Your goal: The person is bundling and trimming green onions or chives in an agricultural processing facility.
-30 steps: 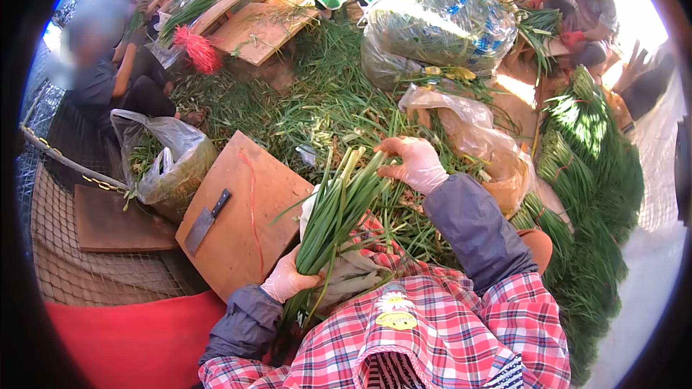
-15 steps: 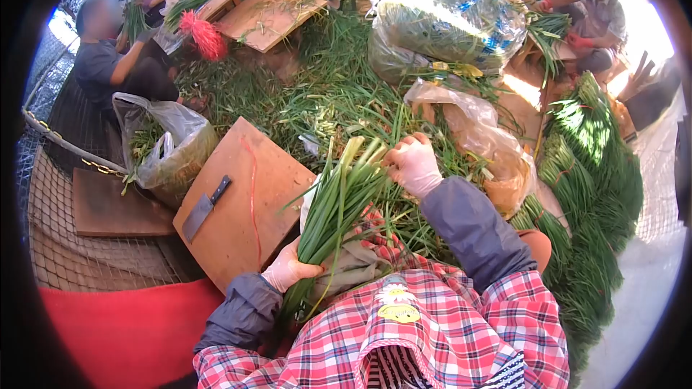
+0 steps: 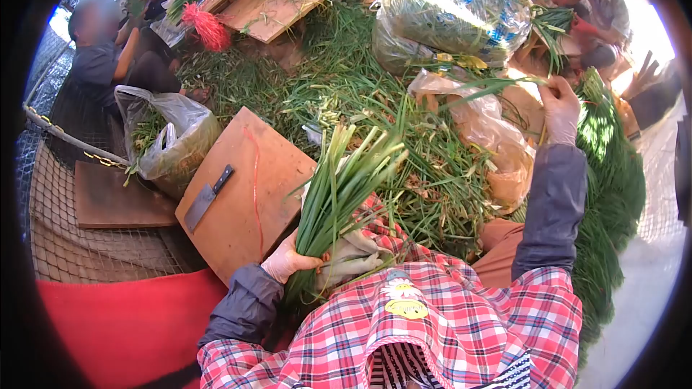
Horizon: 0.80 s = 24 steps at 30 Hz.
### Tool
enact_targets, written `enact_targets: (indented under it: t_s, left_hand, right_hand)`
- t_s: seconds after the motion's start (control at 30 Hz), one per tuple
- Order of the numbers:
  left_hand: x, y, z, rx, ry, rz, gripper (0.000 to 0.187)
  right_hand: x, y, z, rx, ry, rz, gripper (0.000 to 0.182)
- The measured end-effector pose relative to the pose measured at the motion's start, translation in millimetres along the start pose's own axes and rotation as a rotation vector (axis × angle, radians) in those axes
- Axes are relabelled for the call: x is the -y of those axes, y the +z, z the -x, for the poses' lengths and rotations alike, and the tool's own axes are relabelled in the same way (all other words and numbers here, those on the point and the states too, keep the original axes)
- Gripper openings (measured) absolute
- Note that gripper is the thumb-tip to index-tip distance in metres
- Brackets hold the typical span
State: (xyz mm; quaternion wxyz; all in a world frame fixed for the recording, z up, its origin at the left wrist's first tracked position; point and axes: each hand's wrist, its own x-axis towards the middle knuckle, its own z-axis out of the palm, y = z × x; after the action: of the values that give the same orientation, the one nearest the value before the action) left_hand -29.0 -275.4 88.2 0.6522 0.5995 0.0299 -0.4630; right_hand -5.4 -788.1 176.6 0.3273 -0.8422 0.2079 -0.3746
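Note:
My left hand (image 3: 290, 261), thinly gloved, is closed around a bunch of garlic chives (image 3: 328, 202) in front of my lap. The pale cut ends fan out at the top, and the green leaves hang down beside my forearm. My right hand (image 3: 561, 112), also gloved, is raised far out to the right. Its fingers pinch a few loose green chive leaves (image 3: 497, 88) that trail to the left. A reddish-brown board (image 3: 241, 194) lies left of the bunch, with a cleaver (image 3: 207, 198) and a red string (image 3: 256, 180) on it.
Loose trimmings (image 3: 425, 187) cover the ground ahead. Tied chive bundles (image 3: 613, 202) are piled at right. A crumpled plastic bag (image 3: 472, 119) lies near my right arm; a large full bag (image 3: 450, 14) stands behind. Co-workers sit at left (image 3: 97, 72) and upper right (image 3: 602, 14).
My right hand has moved from beside the bunch's pale ends out to the upper right, drawing off a few leaves. My left hand still grips the bunch, whose tops are spread wider.

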Motion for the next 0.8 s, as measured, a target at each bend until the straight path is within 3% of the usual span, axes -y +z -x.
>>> enact_targets:
  t_s: [0.1, 0.13, 0.2, 0.23, 0.27, 0.3, 0.37, 0.4, 0.43, 0.47, 0.53, 0.57, 0.63, 0.7, 0.73, 0.8]
  left_hand:
    - [4, -2, 3, -0.006, -0.011, 0.088, 0.052]
    - [4, -2, 3, -0.007, -0.011, 0.126, 0.049]
    - [5, -1, 5, 0.000, -0.018, 0.199, 0.045]
    - [4, -2, 6, 0.014, -0.024, 0.232, 0.045]
    - [1, -2, 5, 0.029, -0.022, 0.263, 0.044]
    - [-4, -2, 4, 0.025, -0.006, 0.259, 0.044]
    - [-12, 2, 10, 0.008, 0.008, 0.258, 0.043]
    - [-18, 7, 12, 0.014, -0.006, 0.264, 0.044]
    - [-20, 10, 13, 0.000, 0.002, 0.231, 0.043]
    - [-22, 13, 12, -0.009, 0.012, 0.197, 0.043]
    - [-23, 17, 7, 0.023, 0.032, 0.130, 0.043]
    - [-24, 20, 6, 0.021, 0.038, 0.102, 0.044]
    - [-25, 28, 6, 0.016, 0.054, 0.045, 0.045]
    - [-25, 25, 2, 0.075, 0.023, -0.034, 0.050]
    - [-25, 26, 1, 0.076, 0.028, -0.049, 0.050]
    - [-27, 26, 1, 0.086, 0.021, -0.052, 0.051]
  right_hand:
    - [-67, 1, 18, -0.038, -0.084, 0.396, 0.015]
    - [-91, 14, 35, 0.052, -0.139, 0.512, 0.014]
    - [-101, 48, 98, 0.693, -0.218, 0.953, 0.011]
    - [-110, 73, 134, 1.182, -0.262, 1.214, 0.023]
    - [-97, 78, 147, 1.569, -0.071, 1.084, 0.041]
    - [-70, 78, 150, 1.570, -0.036, 0.904, 0.052]
    - [-33, 81, 147, 1.118, 0.006, 0.375, 0.046]
    - [-9, 85, 140, 1.031, 0.327, -0.155, 0.036]
    - [7, 95, 133, 0.889, 0.372, -0.491, 0.030]
    - [39, 92, 119, 0.777, 0.454, -0.642, 0.029]
    - [71, 96, 97, 0.698, 0.273, -0.591, 0.038]
    - [78, 97, 86, 0.720, 0.064, -0.443, 0.044]
    - [70, 117, 74, 1.053, -0.047, -0.374, 0.045]
    - [63, 137, 78, 1.321, 0.073, -0.440, 0.039]
    - [61, 148, 87, 1.250, 0.215, -0.744, 0.029]
    - [68, 136, 92, 1.077, 0.288, -0.788, 0.024]
